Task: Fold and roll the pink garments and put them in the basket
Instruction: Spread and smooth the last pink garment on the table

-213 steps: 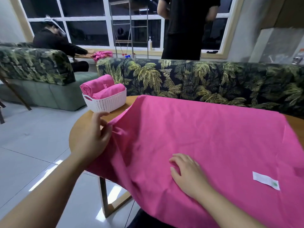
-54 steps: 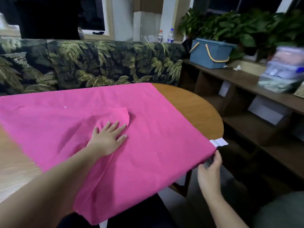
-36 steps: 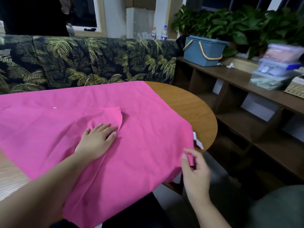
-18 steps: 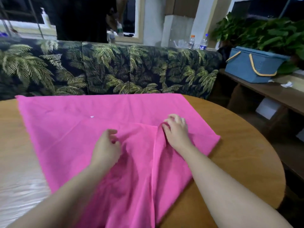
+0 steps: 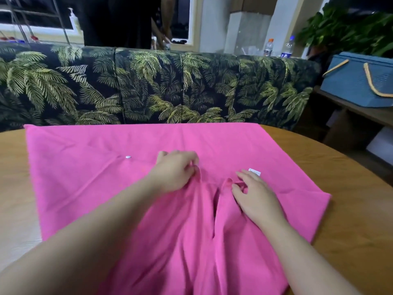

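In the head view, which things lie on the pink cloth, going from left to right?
Small white button → left hand → right hand → small white label tag, partly beside the right fingertips.

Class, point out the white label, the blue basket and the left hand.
white label (image 5: pixel 254 171), head view, middle of the tag.
blue basket (image 5: pixel 353 81), head view, front wall.
left hand (image 5: pixel 175 171), head view, back of the hand.
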Tool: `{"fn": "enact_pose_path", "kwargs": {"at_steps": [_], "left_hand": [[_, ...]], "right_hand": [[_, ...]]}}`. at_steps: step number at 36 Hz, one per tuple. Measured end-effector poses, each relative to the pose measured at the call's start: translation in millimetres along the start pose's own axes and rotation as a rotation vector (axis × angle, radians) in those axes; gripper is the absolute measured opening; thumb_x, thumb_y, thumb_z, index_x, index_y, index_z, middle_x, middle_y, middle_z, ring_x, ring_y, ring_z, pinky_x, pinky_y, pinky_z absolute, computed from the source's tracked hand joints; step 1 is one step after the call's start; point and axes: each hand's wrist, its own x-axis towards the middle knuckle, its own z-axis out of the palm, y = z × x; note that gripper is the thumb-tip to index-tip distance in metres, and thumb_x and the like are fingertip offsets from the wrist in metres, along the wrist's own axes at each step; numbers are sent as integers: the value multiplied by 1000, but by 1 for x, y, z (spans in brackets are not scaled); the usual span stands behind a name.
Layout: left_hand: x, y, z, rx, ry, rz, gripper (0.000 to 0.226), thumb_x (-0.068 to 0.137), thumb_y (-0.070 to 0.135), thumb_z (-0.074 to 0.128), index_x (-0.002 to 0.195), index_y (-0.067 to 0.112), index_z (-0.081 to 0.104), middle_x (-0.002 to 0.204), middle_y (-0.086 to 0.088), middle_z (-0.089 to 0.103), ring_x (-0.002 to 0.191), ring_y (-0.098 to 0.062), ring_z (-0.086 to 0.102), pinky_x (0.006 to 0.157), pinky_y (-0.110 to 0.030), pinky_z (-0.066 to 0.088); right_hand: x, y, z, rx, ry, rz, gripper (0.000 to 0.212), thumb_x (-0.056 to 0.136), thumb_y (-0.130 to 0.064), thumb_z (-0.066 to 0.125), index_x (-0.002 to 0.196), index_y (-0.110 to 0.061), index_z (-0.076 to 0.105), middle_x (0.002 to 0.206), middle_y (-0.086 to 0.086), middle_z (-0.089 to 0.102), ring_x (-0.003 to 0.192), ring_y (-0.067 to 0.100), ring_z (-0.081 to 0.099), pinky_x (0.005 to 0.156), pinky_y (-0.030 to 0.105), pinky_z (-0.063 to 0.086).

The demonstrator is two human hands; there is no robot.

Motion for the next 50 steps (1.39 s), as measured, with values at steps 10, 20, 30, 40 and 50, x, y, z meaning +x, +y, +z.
{"fn": "enact_pose_path", "kwargs": {"at_steps": [10, 20, 30, 40, 50], "left_hand": [[8, -136, -70, -124, 365, -426, 12, 88, 31, 45, 85, 19, 45, 78, -8, 51, 92, -40, 61, 71, -44, 46], [13, -165, -27, 220, -63, -453, 53, 102, 41, 20, 152, 39, 1, 162, 2, -2, 149, -20, 2, 117, -52, 7], [1, -155, -30, 293, -147, -448, 52, 103, 35, 12, 154, 28, 5, 162, 2, 0, 149, -16, 0, 119, -45, 8], [-65, -114, -33, 257, -165, -451, 51, 103, 38, 10, 154, 30, 4, 162, 3, -1, 149, -16, -2, 119, -45, 5], [-180, -49, -33, 239, -160, -417, 51, 104, 38, 9, 153, 32, -1, 162, 6, -5, 148, -15, -6, 119, -44, 2]], "right_hand": [[4, -1, -2, -202, -90, 62, 46, 98, -49, 39, 144, -41, 38, 157, -21, 17, 143, 17, 19, 113, 38, 22], [67, -71, 4, 56, 139, -229, 38, 103, -34, 35, 136, -32, 52, 149, -11, 38, 141, 15, 29, 114, 27, 16], [144, -76, 71, -308, -231, -112, 47, 104, -40, 14, 151, -40, 15, 161, -7, 6, 149, 16, 3, 120, 45, 5], [71, -65, 51, -313, -238, -110, 46, 104, -41, 12, 150, -44, 11, 161, -9, 2, 148, 14, -1, 120, 43, 2], [-60, -46, 19, -319, -260, -102, 45, 104, -41, 11, 149, -45, 7, 161, -10, -1, 148, 14, -4, 119, 43, 0]]}}
